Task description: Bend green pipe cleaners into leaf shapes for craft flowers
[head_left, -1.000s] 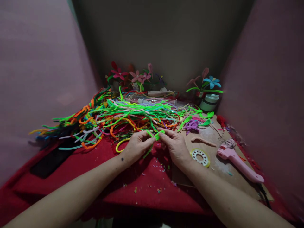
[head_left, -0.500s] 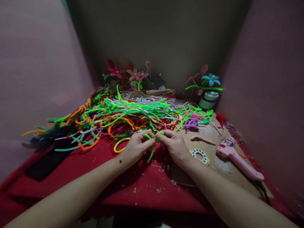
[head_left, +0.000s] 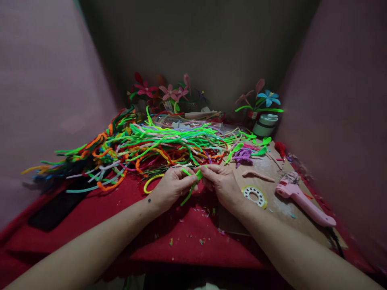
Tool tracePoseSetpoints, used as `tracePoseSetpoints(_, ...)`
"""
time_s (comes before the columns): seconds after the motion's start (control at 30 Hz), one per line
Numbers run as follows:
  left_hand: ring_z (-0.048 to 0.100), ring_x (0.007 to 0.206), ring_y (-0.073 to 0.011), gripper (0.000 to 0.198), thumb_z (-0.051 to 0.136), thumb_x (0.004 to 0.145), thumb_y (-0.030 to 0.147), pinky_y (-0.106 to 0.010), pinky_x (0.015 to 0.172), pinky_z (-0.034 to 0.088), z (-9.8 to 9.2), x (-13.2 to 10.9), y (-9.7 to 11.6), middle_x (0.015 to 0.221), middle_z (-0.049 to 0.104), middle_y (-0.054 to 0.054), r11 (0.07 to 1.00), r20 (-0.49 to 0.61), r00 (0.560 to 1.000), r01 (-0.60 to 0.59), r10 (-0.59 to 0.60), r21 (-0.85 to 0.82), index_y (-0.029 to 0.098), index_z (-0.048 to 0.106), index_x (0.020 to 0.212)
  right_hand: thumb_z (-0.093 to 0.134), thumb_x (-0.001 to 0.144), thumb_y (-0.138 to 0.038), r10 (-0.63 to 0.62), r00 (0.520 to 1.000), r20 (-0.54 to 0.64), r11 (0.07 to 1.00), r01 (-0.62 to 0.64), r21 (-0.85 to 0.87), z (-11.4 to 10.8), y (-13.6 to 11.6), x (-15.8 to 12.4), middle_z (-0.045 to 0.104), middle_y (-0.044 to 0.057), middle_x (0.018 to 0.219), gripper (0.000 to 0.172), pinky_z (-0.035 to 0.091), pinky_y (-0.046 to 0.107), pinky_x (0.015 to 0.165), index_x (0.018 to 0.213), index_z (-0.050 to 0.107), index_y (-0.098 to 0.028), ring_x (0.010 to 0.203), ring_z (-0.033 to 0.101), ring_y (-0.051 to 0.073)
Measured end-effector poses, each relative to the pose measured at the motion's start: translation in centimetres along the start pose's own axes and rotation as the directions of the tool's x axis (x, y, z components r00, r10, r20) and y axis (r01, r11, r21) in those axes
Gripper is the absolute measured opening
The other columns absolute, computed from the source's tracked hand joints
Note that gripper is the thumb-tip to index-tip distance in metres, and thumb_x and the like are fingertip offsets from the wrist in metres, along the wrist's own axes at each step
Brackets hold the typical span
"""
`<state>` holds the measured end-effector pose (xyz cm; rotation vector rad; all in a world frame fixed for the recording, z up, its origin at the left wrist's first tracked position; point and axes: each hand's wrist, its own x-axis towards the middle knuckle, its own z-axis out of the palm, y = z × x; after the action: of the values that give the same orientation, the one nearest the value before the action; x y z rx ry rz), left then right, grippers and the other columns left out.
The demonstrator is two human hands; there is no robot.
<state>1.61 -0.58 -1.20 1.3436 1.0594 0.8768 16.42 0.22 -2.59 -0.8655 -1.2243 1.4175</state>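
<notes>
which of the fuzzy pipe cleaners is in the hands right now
The bright green pipe cleaner, pinched between the left hand and right hand; the rest lie loose in the many-coloured pile behind.

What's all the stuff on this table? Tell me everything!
pipe cleaner pile: many, mixed colours, middle and left
green pipe cleaner: one, bright green, front centre
yellow loop: one, yellow, front of pile
flowers: several, pink, red, one blue, at the back
jar: one, white-green, back right
cardboard: one, brown, right
purple clump: one, purple, on cardboard
ring disc: one, white, on cardboard
glue gun: one, pink, on cardboard
red cloth: one, red, covers table
left hand: one, pinching green pipe cleaner
right hand: one, pinching it too
</notes>
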Motion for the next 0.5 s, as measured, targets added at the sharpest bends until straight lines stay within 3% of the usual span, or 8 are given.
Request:
tracePoseSetpoints(0.13, 0.032, 0.039, -0.0040, 0.025, 0.060, 0.073, 0.034, -0.019, 0.038, 0.022, 0.04, -0.15, 0.17, 0.048, 0.046, 0.005, 0.999, -0.016, 1.000, -0.007, 0.007, 0.043, 0.014, 0.053, 0.060, 0.059, 0.074, -0.035, -0.009, 1.000, 0.014, 0.999, 0.008, 0.046, -0.05, 0.20, 0.07, 0.040, -0.005, 0.042, 0.031, 0.019, 0.023, 0.040, 0.051, 0.050, -0.017, 0.039, 0.028, 0.006)
tracePoseSetpoints(0.33, 0.031, 0.037, -0.0030, 0.024, 0.061, 0.072, 0.034, -0.018, 0.037, 0.020, 0.44, -0.24, 0.49, 0.048, 0.051, 0.005, 1.000, -0.095, 0.995, 0.007, -0.008, -0.009, 0.014, 0.053, 0.062, 0.048, 0.080, -0.047, 0.010, 0.999, 0.044, 0.997, -0.013, 0.079, -0.16, 0.33, 0.37, 0.051, -0.002, 0.053, 0.034, 0.026, 0.021, 0.040, 0.078, 0.062, -0.016, 0.041, 0.037, 0.007)
tracePoseSetpoints(0.5, 0.031, 0.036, -0.0030, 0.024, 0.059, 0.075, 0.035, -0.017, 0.037, 0.022, 0.43, -0.25, 0.48, 0.044, 0.043, 0.007, 0.999, -0.074, 0.997, -0.001, -0.002, -0.053, 0.014, 0.052, 0.064, 0.064, 0.069, -0.034, 0.037, 0.999, 0.002, 0.999, -0.037, 0.030, 0.00, 0.31, 0.26, 0.049, -0.005, 0.050, 0.019, 0.029, 0.020, 0.042, 0.070, 0.059, -0.016, 0.042, 0.039, 0.006)
